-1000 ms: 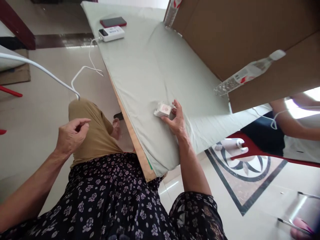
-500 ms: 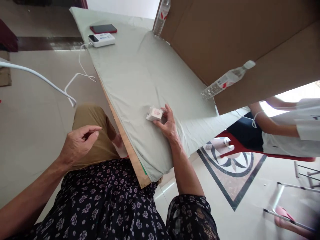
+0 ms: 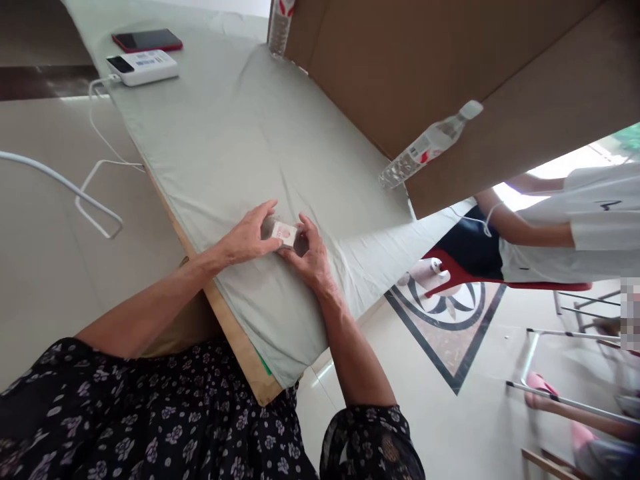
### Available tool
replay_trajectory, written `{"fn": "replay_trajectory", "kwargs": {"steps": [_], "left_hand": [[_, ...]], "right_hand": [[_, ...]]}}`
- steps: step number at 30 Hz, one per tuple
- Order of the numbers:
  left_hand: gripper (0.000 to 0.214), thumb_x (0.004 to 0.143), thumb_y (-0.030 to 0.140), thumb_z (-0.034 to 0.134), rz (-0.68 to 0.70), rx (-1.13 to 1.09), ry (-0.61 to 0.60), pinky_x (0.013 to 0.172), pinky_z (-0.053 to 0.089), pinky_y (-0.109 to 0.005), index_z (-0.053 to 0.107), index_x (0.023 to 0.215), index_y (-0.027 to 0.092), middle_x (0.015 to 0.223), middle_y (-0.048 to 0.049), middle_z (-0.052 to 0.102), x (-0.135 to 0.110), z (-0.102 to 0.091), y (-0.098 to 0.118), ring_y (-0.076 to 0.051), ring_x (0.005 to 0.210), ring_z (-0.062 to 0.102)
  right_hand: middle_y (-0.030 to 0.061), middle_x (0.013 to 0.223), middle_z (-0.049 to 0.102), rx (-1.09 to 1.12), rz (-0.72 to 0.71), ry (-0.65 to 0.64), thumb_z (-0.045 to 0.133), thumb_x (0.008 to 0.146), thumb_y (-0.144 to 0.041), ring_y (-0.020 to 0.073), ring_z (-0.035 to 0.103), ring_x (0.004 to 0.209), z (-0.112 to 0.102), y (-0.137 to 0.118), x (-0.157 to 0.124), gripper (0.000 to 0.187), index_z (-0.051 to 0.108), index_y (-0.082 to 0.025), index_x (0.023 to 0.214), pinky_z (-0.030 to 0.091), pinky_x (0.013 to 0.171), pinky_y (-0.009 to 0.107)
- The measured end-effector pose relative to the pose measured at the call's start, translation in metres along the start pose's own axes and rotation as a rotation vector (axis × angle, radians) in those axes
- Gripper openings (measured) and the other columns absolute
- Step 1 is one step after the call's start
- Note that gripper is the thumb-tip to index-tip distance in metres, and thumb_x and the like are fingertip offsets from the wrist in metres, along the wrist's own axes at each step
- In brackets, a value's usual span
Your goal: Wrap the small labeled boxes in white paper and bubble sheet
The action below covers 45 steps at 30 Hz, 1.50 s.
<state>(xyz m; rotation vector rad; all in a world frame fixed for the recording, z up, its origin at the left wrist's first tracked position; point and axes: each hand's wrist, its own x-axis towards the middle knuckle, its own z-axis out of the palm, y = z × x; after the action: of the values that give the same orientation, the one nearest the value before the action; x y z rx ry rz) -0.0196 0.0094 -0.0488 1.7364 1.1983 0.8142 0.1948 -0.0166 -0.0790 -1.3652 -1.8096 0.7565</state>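
Note:
A small white box (image 3: 285, 233) with a reddish print on top sits on the cloth-covered table, near its front edge. My left hand (image 3: 250, 235) curves round the box's left side, its thumb against the near edge. From the right, my right hand (image 3: 312, 259) holds the same box between thumb and fingers. Parts of its sides are hidden behind my fingers.
A phone (image 3: 147, 40) and a white cabled device (image 3: 143, 68) lie at the far left. Clear bottles (image 3: 430, 145) stand against a large cardboard panel (image 3: 400, 67) on the right. Beyond it sits a person in a white shirt (image 3: 595, 220).
My left hand has come from beside the table to the box's left side and taken hold of it. My right hand stays on the box. The view has shifted.

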Motion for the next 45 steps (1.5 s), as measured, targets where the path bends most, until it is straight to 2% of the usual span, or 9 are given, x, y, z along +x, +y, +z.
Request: {"fn": "replay_trajectory", "kwargs": {"steps": [5,9,15,20,24,29,34,40,45], "left_hand": [[0.098,0.079,0.048,0.074,0.004,-0.128,-0.02,0.108,0.05,-0.049,0.033,0.164,0.018,0.147,-0.0189,0.058,0.0,0.008,-0.017,-0.033,0.13,0.06],[0.094,0.08,0.048,0.074,0.054,-0.121,0.013,0.106,0.052,-0.044,0.038,0.162,0.019,0.144,-0.017,0.061,-0.003,0.011,-0.019,-0.031,0.131,0.06],[0.094,0.079,0.044,0.074,0.063,-0.148,0.001,0.1,0.054,-0.043,0.037,0.162,0.021,0.144,-0.0169,0.061,-0.003,0.013,-0.019,-0.03,0.124,0.063],[0.094,0.077,0.041,0.073,0.073,-0.143,0.006,0.11,0.049,-0.048,0.038,0.161,0.019,0.142,-0.0169,0.062,-0.003,0.014,-0.016,-0.03,0.123,0.064],[0.094,0.076,0.038,0.073,0.09,-0.13,0.013,0.111,0.05,-0.047,0.038,0.161,0.018,0.144,-0.0167,0.06,-0.001,0.013,-0.012,-0.03,0.127,0.062],[0.094,0.077,0.03,0.075,0.159,-0.081,0.055,0.108,0.051,-0.043,0.036,0.161,0.021,0.15,-0.0167,0.055,0.012,0.006,-0.005,-0.029,0.129,0.059],[0.098,0.074,0.04,0.078,0.085,-0.265,-0.018,0.105,0.052,-0.045,0.036,0.161,0.02,0.137,-0.015,0.061,0.039,0.002,-0.002,-0.027,0.117,0.064],[0.075,0.076,0.051,0.076,-0.07,-0.565,-0.044,0.077,0.054,-0.033,0.059,0.137,0.012,0.104,-0.0092,0.071,0.049,0.014,0.004,-0.021,0.088,0.068],[0.047,0.069,0.049,0.079,-0.154,-0.677,0.011,0.069,0.05,-0.029,0.072,0.101,0.015,0.085,-0.0039,0.073,0.051,0.011,0.001,-0.017,0.076,0.064]], "right_hand": [[0.0106,0.154,0.058,-0.008,-0.131,0.013,0.07,0.091,-0.058,0.0308,0.052,0.145,-0.018,-0.01,-0.001,0.062,0.055,-0.032,0.146,0.042,0.12,0.054],[0.0085,0.148,0.063,-0.074,-0.177,0.0,0.067,0.093,-0.059,0.0293,0.054,0.143,-0.031,-0.02,0.015,0.048,0.064,-0.033,0.134,0.04,0.122,0.055],[0.0133,0.136,0.07,0.055,0.058,-0.085,0.077,0.079,-0.068,0.0317,0.065,0.126,-0.038,-0.017,0.045,0.079,0.057,-0.027,0.143,0.054,0.103,0.052],[0.0032,0.092,0.073,0.359,0.205,-0.113,0.081,0.074,-0.06,0.0195,0.068,0.085,-0.019,-0.014,0.057,0.05,0.071,-0.022,0.105,0.054,0.078,0.035],[-0.0032,0.072,0.062,0.477,0.197,-0.039,0.077,0.077,-0.053,0.0134,0.055,0.069,-0.003,-0.022,0.063,0.032,0.067,-0.023,0.079,0.048,0.068,0.029],[-0.0022,0.077,0.062,0.459,0.091,0.13,0.076,0.08,-0.055,0.0139,0.055,0.073,-0.01,-0.033,0.078,0.033,0.065,-0.024,0.082,0.048,0.072,0.03],[-0.002,0.078,0.061,0.462,0.08,0.207,0.076,0.079,-0.057,0.0135,0.054,0.074,-0.023,-0.031,0.096,0.036,0.065,-0.023,0.082,0.047,0.07,0.029],[-0.0025,0.077,0.062,0.555,0.167,0.299,0.08,0.07,-0.059,0.0126,0.052,0.071,-0.018,-0.009,0.114,0.041,0.063,-0.023,0.08,0.047,0.065,0.026],[-0.0005,0.085,0.065,0.438,0.253,0.405,0.07,0.078,-0.058,0.0137,0.058,0.079,-0.025,0.002,0.112,0.037,0.064,-0.023,0.088,0.048,0.068,0.026]]}}
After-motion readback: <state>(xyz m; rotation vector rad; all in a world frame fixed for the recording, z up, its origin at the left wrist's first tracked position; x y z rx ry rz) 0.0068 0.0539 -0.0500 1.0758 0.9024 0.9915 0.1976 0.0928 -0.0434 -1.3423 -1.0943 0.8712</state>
